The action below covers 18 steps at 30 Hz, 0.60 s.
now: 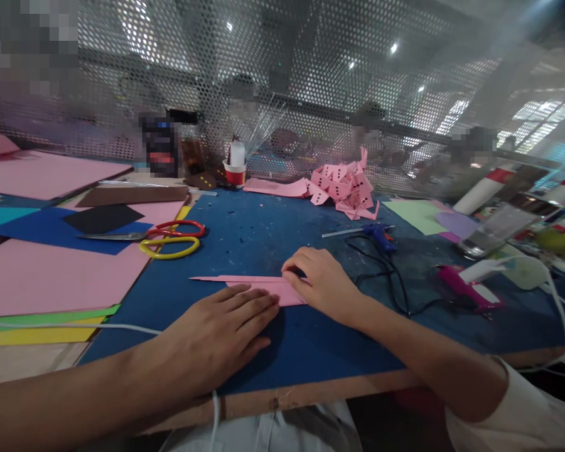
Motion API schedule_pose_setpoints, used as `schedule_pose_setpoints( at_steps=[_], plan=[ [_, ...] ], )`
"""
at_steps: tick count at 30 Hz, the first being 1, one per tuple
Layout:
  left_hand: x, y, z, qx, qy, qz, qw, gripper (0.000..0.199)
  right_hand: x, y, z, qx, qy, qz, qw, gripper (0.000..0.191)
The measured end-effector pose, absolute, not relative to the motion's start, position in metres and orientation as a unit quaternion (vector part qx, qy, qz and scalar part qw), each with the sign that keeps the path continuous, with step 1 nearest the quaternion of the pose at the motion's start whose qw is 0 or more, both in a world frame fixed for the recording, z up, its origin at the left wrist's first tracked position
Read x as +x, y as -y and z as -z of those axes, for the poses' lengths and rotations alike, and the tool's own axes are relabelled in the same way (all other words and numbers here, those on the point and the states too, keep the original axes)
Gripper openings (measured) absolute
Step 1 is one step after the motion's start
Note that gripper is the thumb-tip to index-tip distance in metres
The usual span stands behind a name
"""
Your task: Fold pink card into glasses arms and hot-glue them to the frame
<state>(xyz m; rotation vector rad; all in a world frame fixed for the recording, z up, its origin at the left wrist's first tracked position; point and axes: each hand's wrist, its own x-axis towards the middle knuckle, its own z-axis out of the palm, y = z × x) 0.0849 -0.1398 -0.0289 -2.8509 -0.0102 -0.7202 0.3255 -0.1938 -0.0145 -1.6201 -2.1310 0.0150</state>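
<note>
A piece of pink paper (pixel 290 294) with a narrow folded strip along its far edge lies on the blue table top. My left hand (pixel 221 329) rests flat on the paper's near left part, fingers stretched out. At the right end of the fold, my right hand (pixel 324 282) has its thumb and bent fingers pinched on the paper. The fold's left end tapers to a thin point beyond my left fingers. Both hands hide parts of the sheet.
Scissors (pixel 174 238) with red and yellow handles lie on coloured sheets at left. A blue glue gun (pixel 380 237) with a black cord and a magenta device (pixel 471 289) are at right. Dotted pink paper pieces (pixel 346 188) and a red-white cup (pixel 235 174) stand by the perforated metal screen (pixel 311 75).
</note>
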Motion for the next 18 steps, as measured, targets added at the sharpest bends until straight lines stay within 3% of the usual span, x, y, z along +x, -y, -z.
schedule_pose_setpoints(
  at_steps=[3, 10, 18],
  plan=[
    [0.084, 0.139, 0.030, -0.966, 0.007, 0.238, 0.103, 0.041, 0.324, 0.197, 0.013, -0.581, 0.775, -0.050, 0.243, 0.008],
    [0.085, 0.138, 0.035, -0.962, 0.005, 0.257, 0.093, 0.038, 0.316, 0.205, 0.008, -0.579, 0.780, -0.106, 0.211, 0.039],
    [0.086, 0.139, 0.033, -0.959, 0.006, 0.266, 0.092, 0.038, 0.313, 0.206, 0.008, -0.581, 0.782, -0.102, 0.201, 0.047]
  ],
)
